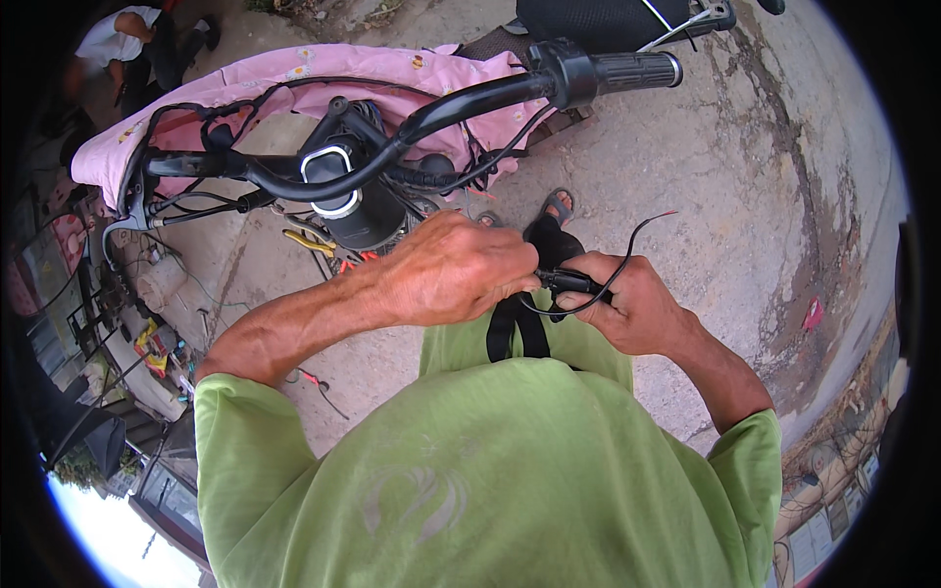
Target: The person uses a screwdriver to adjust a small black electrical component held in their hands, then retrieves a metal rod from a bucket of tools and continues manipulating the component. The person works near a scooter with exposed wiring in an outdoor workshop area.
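Close in front of my body, my left hand (pixel 461 267) and my right hand (pixel 627 302) come together at a short black part (pixel 561 281) with a black cable. My right hand is closed round its right side, thumb along it. The left fingers are curled at its other end; what they pinch is mostly hidden. A loose length of black cable (pixel 635 238) loops up past my right hand to a thin reddish end. Just beyond my left hand is the black handlebar (pixel 417 132) of a two-wheeler, its dark stem display (pixel 328 169) edged in silver.
A pink patterned cover (pixel 323 64) drapes behind the handlebar, whose ribbed grip (pixel 637 73) points right. Yellow-handled pliers (pixel 309 241) are near the stem. A small red-ended tool or lead (pixel 316 380) lies on the concrete ground (pixel 706 167). Another person (pixel 137 49) crouches at the far left.
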Tool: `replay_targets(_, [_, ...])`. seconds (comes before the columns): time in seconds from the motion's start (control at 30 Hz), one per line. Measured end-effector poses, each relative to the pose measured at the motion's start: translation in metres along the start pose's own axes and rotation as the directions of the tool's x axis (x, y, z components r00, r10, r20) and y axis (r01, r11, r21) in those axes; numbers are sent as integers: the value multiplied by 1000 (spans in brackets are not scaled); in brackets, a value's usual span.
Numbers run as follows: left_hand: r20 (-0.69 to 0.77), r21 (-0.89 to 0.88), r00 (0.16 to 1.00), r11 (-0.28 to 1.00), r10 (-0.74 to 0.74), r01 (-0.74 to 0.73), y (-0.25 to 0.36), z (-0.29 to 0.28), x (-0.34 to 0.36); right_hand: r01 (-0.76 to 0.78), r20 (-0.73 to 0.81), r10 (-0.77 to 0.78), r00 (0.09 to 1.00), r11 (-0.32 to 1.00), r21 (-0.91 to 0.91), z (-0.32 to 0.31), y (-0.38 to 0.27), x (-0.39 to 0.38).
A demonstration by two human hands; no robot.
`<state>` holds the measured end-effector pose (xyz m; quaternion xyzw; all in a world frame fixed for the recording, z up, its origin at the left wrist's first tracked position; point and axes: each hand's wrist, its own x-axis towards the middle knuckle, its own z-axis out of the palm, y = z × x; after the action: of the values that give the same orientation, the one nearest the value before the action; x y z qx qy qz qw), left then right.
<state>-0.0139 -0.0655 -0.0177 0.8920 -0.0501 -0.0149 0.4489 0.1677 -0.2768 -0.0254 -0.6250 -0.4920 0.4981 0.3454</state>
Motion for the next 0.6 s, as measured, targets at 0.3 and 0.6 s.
replay_targets(0.3, [142,-169,989,984,-36,60,-8,-7,5,-86,251,45,967,985,153,-18,4,15])
replay_targets(0.6, [17,-158,999,987,-40,42,-13,3,11,169,-48,-203,978,908,-384,-10,2,4])
